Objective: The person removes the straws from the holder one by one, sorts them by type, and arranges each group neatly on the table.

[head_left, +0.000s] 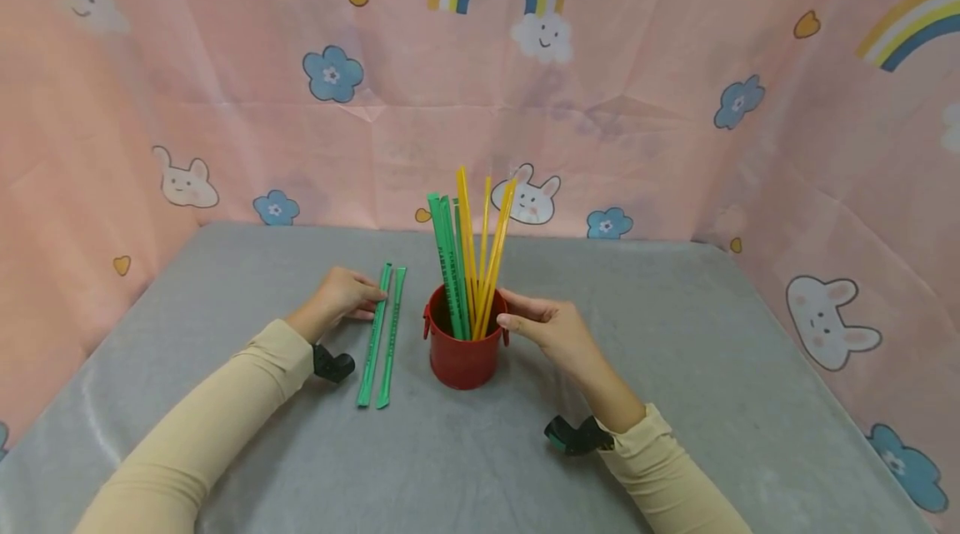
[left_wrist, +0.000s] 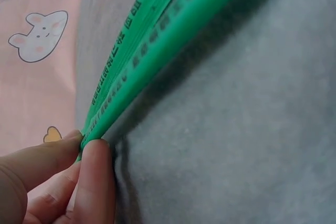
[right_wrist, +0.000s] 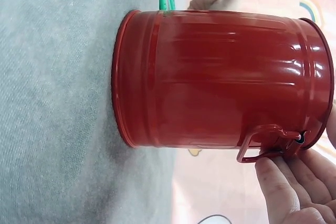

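A small red metal bucket [head_left: 463,361] stands upright on the table, holding several green wrapped straws [head_left: 448,267] and several yellow straws [head_left: 495,255]. On the bucket's right side my right hand [head_left: 551,330] grips the rim, thumb at the front and fingers by the side handle [right_wrist: 257,142]. Left of the bucket, two green wrapped straws lie side by side, printed with dark lettering. My left hand [head_left: 341,296] pinches the left green straw [left_wrist: 152,59] near its far end between thumb and fingers. The other green straw [head_left: 392,338] lies untouched beside it.
Grey cloth [head_left: 675,392] covers the table. Behind it and at both sides hangs a pink curtain [head_left: 420,126] with rainbows, rabbits and flowers. A black wrist camera [head_left: 332,363] sits on the left wrist, another wrist camera [head_left: 577,436] on the right.
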{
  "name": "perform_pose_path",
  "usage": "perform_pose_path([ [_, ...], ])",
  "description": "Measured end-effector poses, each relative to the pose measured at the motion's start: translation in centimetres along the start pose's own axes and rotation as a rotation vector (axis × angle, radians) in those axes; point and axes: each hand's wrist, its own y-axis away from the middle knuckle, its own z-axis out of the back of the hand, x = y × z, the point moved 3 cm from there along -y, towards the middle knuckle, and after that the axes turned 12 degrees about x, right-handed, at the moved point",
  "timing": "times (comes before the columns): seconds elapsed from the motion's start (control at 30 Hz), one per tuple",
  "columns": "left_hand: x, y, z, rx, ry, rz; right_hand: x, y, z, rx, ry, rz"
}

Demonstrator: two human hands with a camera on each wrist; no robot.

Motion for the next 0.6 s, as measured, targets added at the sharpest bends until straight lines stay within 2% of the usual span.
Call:
perform_pose_path([
  [0.2, -0.10, 0.21, -0.08, -0.019, -0.022, 0.017, 0.10, 0.09, -0.10, 0.006, -0.012, -0.001],
  [0.47, -0.22, 0.01, -0.05, -0.062, -0.177, -0.001, 0.34, 0.15, -0.14, 0.001, -0.017, 0.011],
  [0.6, -0.30, -0.06, -0.12, -0.079, -0.220, 0.000, 0.41, 0.23, -0.15, 0.000, -0.013, 0.011],
])
